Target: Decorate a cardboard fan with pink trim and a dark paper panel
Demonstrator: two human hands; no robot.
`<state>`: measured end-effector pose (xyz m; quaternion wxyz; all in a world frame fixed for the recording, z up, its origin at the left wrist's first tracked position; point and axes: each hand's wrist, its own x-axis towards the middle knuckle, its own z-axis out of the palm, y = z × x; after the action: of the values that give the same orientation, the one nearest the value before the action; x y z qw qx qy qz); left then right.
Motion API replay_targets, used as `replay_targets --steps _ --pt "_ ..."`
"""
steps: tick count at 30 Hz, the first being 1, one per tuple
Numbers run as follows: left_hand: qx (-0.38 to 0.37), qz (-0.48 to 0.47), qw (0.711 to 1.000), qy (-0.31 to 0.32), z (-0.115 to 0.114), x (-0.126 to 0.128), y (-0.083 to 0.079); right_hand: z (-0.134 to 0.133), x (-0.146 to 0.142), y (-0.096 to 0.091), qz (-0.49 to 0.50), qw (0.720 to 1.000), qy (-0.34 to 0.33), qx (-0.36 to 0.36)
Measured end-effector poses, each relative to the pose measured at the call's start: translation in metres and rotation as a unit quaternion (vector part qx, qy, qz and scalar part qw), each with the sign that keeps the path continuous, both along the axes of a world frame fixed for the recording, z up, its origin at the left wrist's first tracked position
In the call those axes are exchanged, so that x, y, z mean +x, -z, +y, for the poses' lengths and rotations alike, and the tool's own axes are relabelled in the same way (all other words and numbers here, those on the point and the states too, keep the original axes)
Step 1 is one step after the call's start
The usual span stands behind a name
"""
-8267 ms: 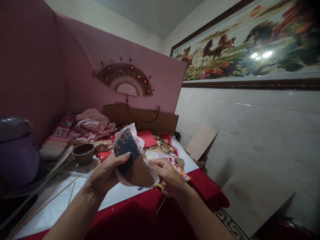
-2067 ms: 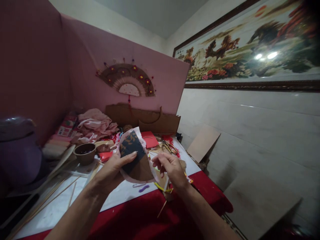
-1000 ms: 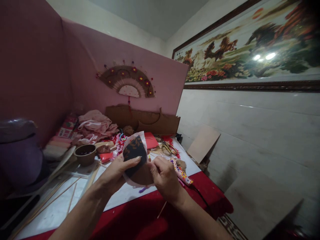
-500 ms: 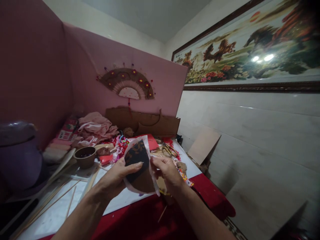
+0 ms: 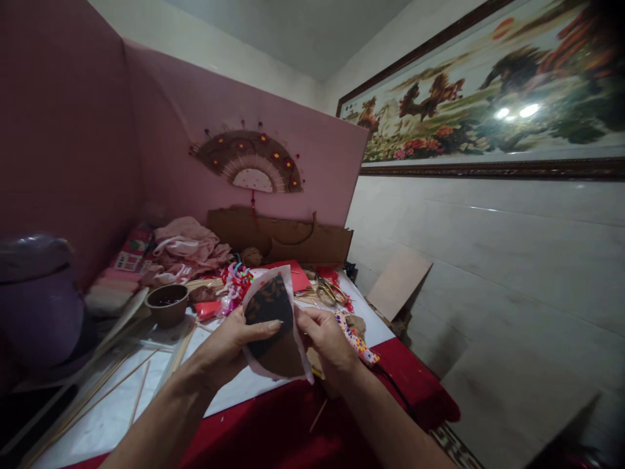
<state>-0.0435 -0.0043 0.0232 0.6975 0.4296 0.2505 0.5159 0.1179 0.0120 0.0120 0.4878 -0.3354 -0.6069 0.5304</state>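
Note:
Between my hands, above the table, is a roughly half-round piece of cardboard (image 5: 271,312), dark with a leafy pattern on part of it and plain brown lower down. Pale pinkish cloth shows all around its edge. My left hand (image 5: 244,339) grips it from the left, thumb lying flat across the dark face, the other fingers hidden behind. On the right edge, my right hand (image 5: 325,339) pinches the cloth border between thumb and fingers. A strip of flower-dotted cloth (image 5: 359,339) lies just beyond my right hand.
Gold-handled scissors (image 5: 332,292), red paper (image 5: 299,277) and colourful pipe cleaners (image 5: 237,280) lie behind my hands. To the left stand a brown bowl (image 5: 167,305) and thin sticks (image 5: 139,391). A decorated fan (image 5: 251,159) hangs on the pink panel; cardboard (image 5: 283,241) leans below it.
Both hands keep their hold on the cloth-edged cardboard. My right fingers have shifted slightly along its right edge; otherwise the view has moved only a little.

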Motion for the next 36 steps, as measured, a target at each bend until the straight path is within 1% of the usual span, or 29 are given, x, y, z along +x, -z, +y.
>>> replay_targets --steps 2,10,12,14,16,18,19,21,23,24,25,26,27,28,29,30,32,33,34,35,36 --pt "0.001 0.000 1.000 -0.004 0.000 0.000 0.000 -0.001 0.000 0.000 -0.015 1.000 0.007 0.024" --pt "0.011 0.001 1.000 0.014 -0.003 0.001 -0.001 -0.003 0.001 0.004 -0.068 0.993 0.044 0.090" --pt "0.007 -0.002 1.000 0.010 -0.003 0.002 -0.002 -0.005 0.002 0.003 -0.089 0.987 0.056 0.123" --pt "0.002 -0.005 1.000 0.009 -0.003 0.002 -0.002 -0.007 0.003 0.000 -0.126 0.973 0.082 0.178" --pt "0.001 -0.005 1.000 0.011 -0.003 0.003 -0.002 -0.008 0.005 -0.003 -0.178 0.945 0.115 0.250" --pt "-0.005 -0.004 1.000 0.011 -0.003 0.004 -0.001 -0.009 0.006 -0.004 -0.235 0.906 0.142 0.323" --pt "-0.012 -0.003 1.000 0.009 -0.003 0.004 0.000 -0.009 0.006 -0.003 -0.267 0.882 0.153 0.357" --pt "-0.027 0.000 1.000 0.002 -0.002 0.005 0.001 -0.007 0.006 0.000 -0.334 0.825 0.181 0.418" --pt "-0.037 -0.002 0.999 -0.003 -0.001 0.007 0.003 -0.006 0.006 0.004 -0.393 0.768 0.211 0.460" --pt "-0.039 -0.002 0.999 -0.005 -0.001 0.007 0.003 -0.006 0.006 0.005 -0.413 0.746 0.223 0.473" --pt "-0.040 -0.003 0.999 -0.007 0.000 0.007 0.004 -0.006 0.005 0.006 -0.424 0.732 0.232 0.481" --pt "-0.041 -0.003 0.999 -0.009 0.000 0.007 0.004 -0.006 0.005 0.007 -0.426 0.727 0.235 0.485" --pt "-0.044 -0.001 0.999 -0.010 0.000 0.007 0.004 -0.007 0.004 0.006 -0.418 0.734 0.232 0.483" --pt "-0.046 -0.001 0.999 -0.012 0.000 0.007 0.003 -0.008 0.004 0.005 -0.400 0.752 0.227 0.472" --pt "-0.047 -0.003 0.999 -0.013 -0.001 0.007 0.003 -0.009 0.004 0.004 -0.372 0.780 0.220 0.452" --pt "-0.048 -0.006 0.999 -0.014 -0.001 0.007 0.002 -0.010 0.004 0.003 -0.336 0.817 0.212 0.419" --pt "-0.047 -0.012 0.999 -0.010 -0.002 0.007 0.001 -0.010 0.004 0.000 -0.249 0.893 0.194 0.321" --pt "-0.047 -0.011 0.999 -0.006 -0.002 0.007 0.001 -0.009 0.003 0.000 -0.203 0.926 0.180 0.264" --pt "-0.046 -0.008 0.999 -0.001 -0.002 0.007 0.001 -0.007 0.003 -0.001 -0.159 0.951 0.164 0.208" --pt "-0.044 -0.005 0.999 0.005 -0.002 0.008 0.001 -0.005 0.002 -0.001 -0.119 0.970 0.144 0.156" --pt "-0.042 -0.002 0.999 0.011 -0.002 0.008 0.001 -0.003 0.001 0.000 -0.085 0.983 0.122 0.110"
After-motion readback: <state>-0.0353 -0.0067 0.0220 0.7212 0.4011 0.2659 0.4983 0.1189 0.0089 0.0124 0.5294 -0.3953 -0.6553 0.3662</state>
